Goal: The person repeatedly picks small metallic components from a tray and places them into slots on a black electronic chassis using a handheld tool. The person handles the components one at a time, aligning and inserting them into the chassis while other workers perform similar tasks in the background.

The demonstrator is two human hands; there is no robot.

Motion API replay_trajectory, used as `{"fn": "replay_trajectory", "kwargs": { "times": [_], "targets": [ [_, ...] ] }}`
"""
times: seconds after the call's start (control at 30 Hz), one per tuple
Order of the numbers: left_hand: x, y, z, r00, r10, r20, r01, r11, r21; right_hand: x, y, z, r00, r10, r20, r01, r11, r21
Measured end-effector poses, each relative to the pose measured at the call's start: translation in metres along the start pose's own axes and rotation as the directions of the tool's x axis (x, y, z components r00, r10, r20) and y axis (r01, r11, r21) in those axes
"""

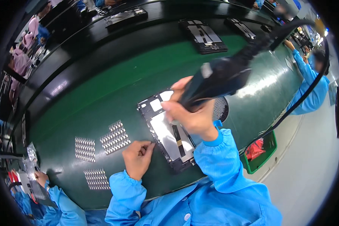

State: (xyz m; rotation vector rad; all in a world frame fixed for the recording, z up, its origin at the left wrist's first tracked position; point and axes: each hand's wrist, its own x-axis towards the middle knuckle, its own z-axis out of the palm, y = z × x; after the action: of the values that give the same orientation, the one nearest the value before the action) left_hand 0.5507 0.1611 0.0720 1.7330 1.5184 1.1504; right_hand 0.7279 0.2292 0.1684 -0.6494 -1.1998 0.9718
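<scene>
A tablet frame point(162, 130) with silvery plates and a black flex strip lies tilted on the green bench, in front of me. My right hand point(192, 116) is closed round a bulky black electric screwdriver point(218, 81), slightly blurred, above the frame's far right part. Its tip is hidden behind the hand. Thumb and fingers of my left hand point(138, 156) are pressed together at the frame's left edge; whatever they pinch, if anything, is too small to see. Left of that hand lie several sheets of small metallic parts point(115, 137).
A black perforated round dish point(220, 109) stands right of the frame. Past the bench's right edge is a green bin point(273, 145) with a red packet. More tablet frames point(203, 35) lie on the dark far strip. A black cable point(303, 101) hangs at right. Co-workers sit at both sides.
</scene>
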Motion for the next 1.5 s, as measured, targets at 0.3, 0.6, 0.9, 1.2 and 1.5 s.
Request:
{"fn": "replay_trajectory", "kwargs": {
  "times": [0.3, 0.6, 0.9, 1.2, 1.5],
  "targets": [
    [0.002, -0.018, -0.014, 0.986, -0.126, -0.105, 0.105, 0.977, -0.186, 0.004, 0.033, 0.024, 0.98, 0.156, 0.126, -0.138, 0.98, -0.142],
    [0.011, -0.032, -0.027, 0.932, -0.275, -0.238, 0.135, 0.87, -0.474, 0.003, 0.022, 0.034, 0.99, 0.107, 0.094, -0.102, 0.993, -0.06],
    [0.012, -0.035, -0.033, 0.914, -0.269, -0.305, 0.095, 0.871, -0.483, 0.002, 0.038, 0.047, 0.973, 0.174, 0.152, -0.17, 0.985, -0.04],
    [0.01, -0.031, -0.036, 0.926, -0.258, -0.274, 0.053, 0.811, -0.583, 0.001, 0.043, 0.045, 0.966, 0.175, 0.192, -0.161, 0.983, -0.086],
    [0.01, -0.027, -0.029, 0.951, -0.119, -0.285, -0.024, 0.892, -0.452, -0.005, 0.054, 0.044, 0.947, -0.083, 0.31, 0.159, 0.961, -0.227]
  ]
}}
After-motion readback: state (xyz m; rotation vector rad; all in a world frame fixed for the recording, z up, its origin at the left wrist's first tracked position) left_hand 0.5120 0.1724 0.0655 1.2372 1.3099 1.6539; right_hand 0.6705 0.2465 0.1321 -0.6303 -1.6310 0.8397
